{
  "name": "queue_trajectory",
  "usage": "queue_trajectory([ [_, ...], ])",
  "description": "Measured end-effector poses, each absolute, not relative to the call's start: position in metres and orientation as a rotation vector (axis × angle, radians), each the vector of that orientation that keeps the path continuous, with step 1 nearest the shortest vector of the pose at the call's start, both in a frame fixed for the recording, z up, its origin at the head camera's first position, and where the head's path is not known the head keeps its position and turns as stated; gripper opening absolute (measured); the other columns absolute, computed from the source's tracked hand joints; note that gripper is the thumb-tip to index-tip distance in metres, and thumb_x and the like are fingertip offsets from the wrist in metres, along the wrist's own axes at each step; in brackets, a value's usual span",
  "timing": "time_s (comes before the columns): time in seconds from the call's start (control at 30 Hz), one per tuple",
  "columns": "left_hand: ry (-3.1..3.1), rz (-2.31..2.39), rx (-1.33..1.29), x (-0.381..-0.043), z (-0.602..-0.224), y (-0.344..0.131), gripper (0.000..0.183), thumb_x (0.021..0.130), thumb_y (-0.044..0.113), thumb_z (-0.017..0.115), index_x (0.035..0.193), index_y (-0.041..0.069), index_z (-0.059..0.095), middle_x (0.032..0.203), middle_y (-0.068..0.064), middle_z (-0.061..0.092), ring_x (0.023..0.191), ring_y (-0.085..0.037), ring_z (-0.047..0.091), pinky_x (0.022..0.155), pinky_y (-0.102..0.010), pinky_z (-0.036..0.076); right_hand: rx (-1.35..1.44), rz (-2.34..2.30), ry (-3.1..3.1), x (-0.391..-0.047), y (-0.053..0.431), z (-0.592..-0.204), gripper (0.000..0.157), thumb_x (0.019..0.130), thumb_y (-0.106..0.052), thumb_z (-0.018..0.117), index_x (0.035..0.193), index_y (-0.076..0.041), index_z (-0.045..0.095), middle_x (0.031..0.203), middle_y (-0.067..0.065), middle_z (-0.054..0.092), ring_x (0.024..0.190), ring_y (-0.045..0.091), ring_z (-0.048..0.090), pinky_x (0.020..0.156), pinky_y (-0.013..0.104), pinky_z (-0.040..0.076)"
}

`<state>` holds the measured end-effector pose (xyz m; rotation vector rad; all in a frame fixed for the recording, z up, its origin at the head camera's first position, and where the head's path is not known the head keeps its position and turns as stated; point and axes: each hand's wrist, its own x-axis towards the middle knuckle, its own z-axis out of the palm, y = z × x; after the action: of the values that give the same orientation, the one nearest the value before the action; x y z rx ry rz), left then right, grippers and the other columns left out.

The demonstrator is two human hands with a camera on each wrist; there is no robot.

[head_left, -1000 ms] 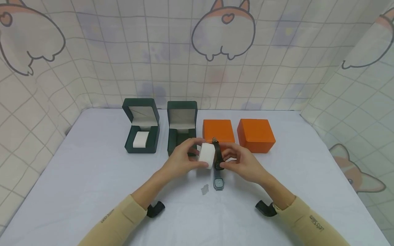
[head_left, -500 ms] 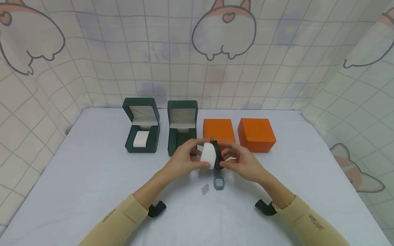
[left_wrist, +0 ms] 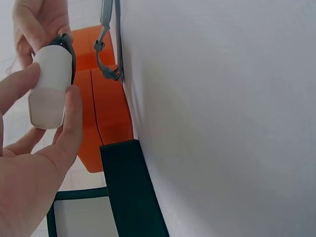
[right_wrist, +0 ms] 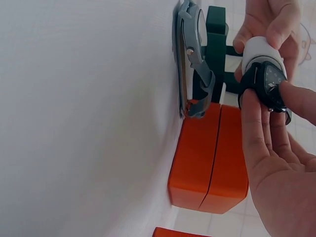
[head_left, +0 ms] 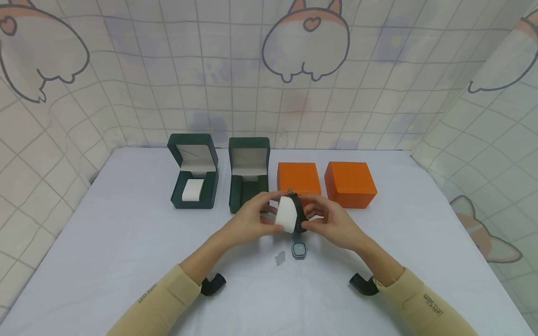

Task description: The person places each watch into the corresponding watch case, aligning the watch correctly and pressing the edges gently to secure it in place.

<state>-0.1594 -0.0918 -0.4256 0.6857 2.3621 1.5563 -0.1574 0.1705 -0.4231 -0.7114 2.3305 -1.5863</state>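
My left hand (head_left: 252, 219) grips a white watch cushion (head_left: 286, 214) between thumb and fingers, above the table. A black-strapped wristwatch (head_left: 300, 213) is pinched by my right hand (head_left: 336, 223). In the right wrist view, the watch's dark dial (right_wrist: 274, 81) faces my right thumb, and its strap lies around the near end of the cushion (right_wrist: 260, 49). From the left wrist view, most of the cushion (left_wrist: 53, 74) sticks out of the strap toward my left hand. Below the hands a grey wristwatch (head_left: 299, 250) lies on the table, its upper strap partly covered.
Two open green watch boxes (head_left: 194, 198) (head_left: 236, 196) stand at the back; the left one holds a white cushion (head_left: 192, 190), the right one has none. Two closed orange boxes (head_left: 297, 175) (head_left: 350, 184) stand to their right. A small grey patch (head_left: 280, 258) lies beside the grey watch.
The cushion has moved slightly right, against and into the black watch's strap, narrowing the gap between them. The watch has tilted a little. Boxes and grey watch stay put.
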Motion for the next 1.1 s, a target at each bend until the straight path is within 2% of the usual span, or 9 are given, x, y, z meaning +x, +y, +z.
queue_trajectory([
  [0.37, 2.367, 1.594, 0.686, -0.160, -0.427, -0.090, 0.079, 0.083, 0.009, 0.088, 0.151, 0.018, 0.050, 0.140, -0.004, 0.054, 0.113, -0.024, 0.062, 0.088, -0.026, 0.058, -0.741, -1.538, 2.317, -0.157, 0.175, -0.422, 0.061, 0.093, 0.000, 0.074, 0.148, -0.003, 0.048, 0.109, 0.009, 0.066, 0.103, 0.028, 0.063, 0.090, 0.029, 0.057],
  [0.5, 2.367, 1.601, 0.680, -0.159, -0.427, -0.090, 0.080, 0.082, 0.010, 0.089, 0.151, 0.017, 0.050, 0.142, -0.004, 0.053, 0.112, -0.024, 0.062, 0.088, -0.027, 0.058, -0.756, -1.532, 2.314, -0.157, 0.174, -0.421, 0.068, 0.089, -0.002, 0.080, 0.148, -0.006, 0.048, 0.112, 0.009, 0.063, 0.104, 0.028, 0.061, 0.091, 0.032, 0.057],
  [0.73, 2.390, 1.610, 0.625, -0.158, -0.426, -0.086, 0.078, 0.081, 0.013, 0.090, 0.149, 0.016, 0.051, 0.142, -0.005, 0.053, 0.111, -0.025, 0.063, 0.091, -0.036, 0.058, -0.773, -1.471, 2.438, -0.154, 0.167, -0.425, 0.080, 0.084, -0.001, 0.084, 0.152, -0.010, 0.044, 0.121, 0.005, 0.061, 0.107, 0.024, 0.059, 0.095, 0.037, 0.056],
  [0.87, 2.394, 1.625, 0.593, -0.157, -0.427, -0.085, 0.077, 0.081, 0.012, 0.090, 0.148, 0.015, 0.052, 0.139, -0.005, 0.055, 0.110, -0.026, 0.063, 0.089, -0.033, 0.058, -0.775, -1.449, 2.512, -0.152, 0.163, -0.424, 0.079, 0.083, 0.001, 0.085, 0.151, -0.009, 0.046, 0.117, 0.005, 0.063, 0.105, 0.023, 0.061, 0.093, 0.038, 0.057],
  [1.1, 2.409, 1.634, 0.581, -0.157, -0.427, -0.084, 0.076, 0.081, 0.013, 0.090, 0.146, 0.015, 0.052, 0.137, -0.005, 0.055, 0.108, -0.024, 0.064, 0.087, -0.029, 0.059, -0.781, -1.412, 2.569, -0.152, 0.161, -0.423, 0.077, 0.083, 0.001, 0.084, 0.150, -0.007, 0.047, 0.119, 0.006, 0.064, 0.104, 0.023, 0.061, 0.092, 0.037, 0.057],
])
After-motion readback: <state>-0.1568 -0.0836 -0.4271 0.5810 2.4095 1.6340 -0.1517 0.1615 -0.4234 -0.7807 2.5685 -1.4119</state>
